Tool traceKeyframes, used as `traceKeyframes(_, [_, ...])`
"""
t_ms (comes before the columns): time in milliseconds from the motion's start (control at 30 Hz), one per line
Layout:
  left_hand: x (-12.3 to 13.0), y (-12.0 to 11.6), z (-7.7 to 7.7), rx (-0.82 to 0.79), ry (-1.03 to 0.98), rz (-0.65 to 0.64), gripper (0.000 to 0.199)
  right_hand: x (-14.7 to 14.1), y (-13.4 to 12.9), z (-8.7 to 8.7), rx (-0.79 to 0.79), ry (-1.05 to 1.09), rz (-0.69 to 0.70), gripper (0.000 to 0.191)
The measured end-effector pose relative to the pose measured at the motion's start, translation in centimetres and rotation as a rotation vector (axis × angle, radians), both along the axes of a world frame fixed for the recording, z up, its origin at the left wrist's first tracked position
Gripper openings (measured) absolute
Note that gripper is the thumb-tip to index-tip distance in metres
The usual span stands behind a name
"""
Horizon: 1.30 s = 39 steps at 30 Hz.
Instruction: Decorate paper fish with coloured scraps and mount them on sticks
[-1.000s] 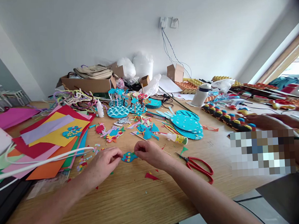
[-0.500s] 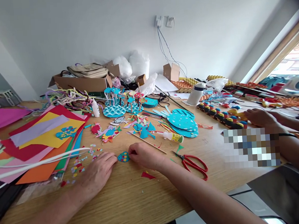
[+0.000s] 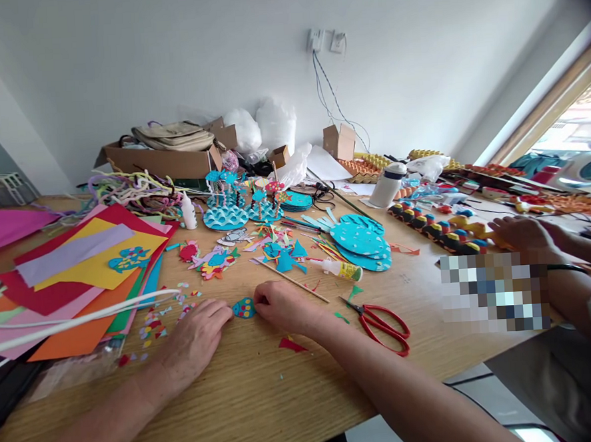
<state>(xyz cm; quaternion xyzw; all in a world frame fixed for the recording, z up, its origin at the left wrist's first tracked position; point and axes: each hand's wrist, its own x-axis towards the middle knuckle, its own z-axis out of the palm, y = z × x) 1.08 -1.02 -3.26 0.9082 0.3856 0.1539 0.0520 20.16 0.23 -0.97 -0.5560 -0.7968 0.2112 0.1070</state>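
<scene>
Hands meet at a blue paper fish with coloured dots: the left hand rests its fingers against the fish's left end, probably to steady it, though whether it grips is hidden; the right hand pinches the right end, presumably keeping the dotted middle uncovered. Left of the fish, coloured paper sheets lie stacked; between them and the fish, loose paper bits sit near, likely for easy reach. Right of the fish, a thin wooden stick, a tipped glue bottle and red-handled scissors lie beyond the working fingers, perhaps set aside. Farther right, a co-worker's hand is beside a painted egg-carton strip.
</scene>
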Motion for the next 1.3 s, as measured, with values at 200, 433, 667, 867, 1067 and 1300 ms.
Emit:
traceKeyframes(200, [0.0, 0.0, -0.3, 0.064, 0.025, 0.002, 0.036, -0.1, -0.1, 0.2, 0.034, -0.031, -0.008, 0.019])
traceKeyframes(433, [-0.1, 0.1, -0.6, 0.148, 0.062, -0.029, 0.039, -0.2, -0.3, 0.1, 0.055, -0.042, -0.012, 0.019])
traceKeyframes(667, [0.0, 0.2, -0.7, 0.175, 0.038, -0.027, 0.04, -0.2, 0.0, -0.2, 0.054, -0.025, -0.022, 0.016])
traceKeyframes(867, [-0.1, 0.1, -0.7, 0.19, 0.013, -0.038, 0.041, 0.4, 0.1, -0.2, 0.031, 0.049, -0.025, 0.012])
traceKeyframes(1067, [-0.4, 0.4, -1.1, 0.218, 0.009, -0.041, 0.041, 1.2, -0.3, 0.4, 0.009, 0.125, -0.001, 0.016])
traceKeyframes(1300, [-0.4, 0.3, -1.0, 0.219, -0.021, -0.063, 0.04, 0.8, -0.3, -0.7, 0.091, 0.174, 0.044, 0.02])
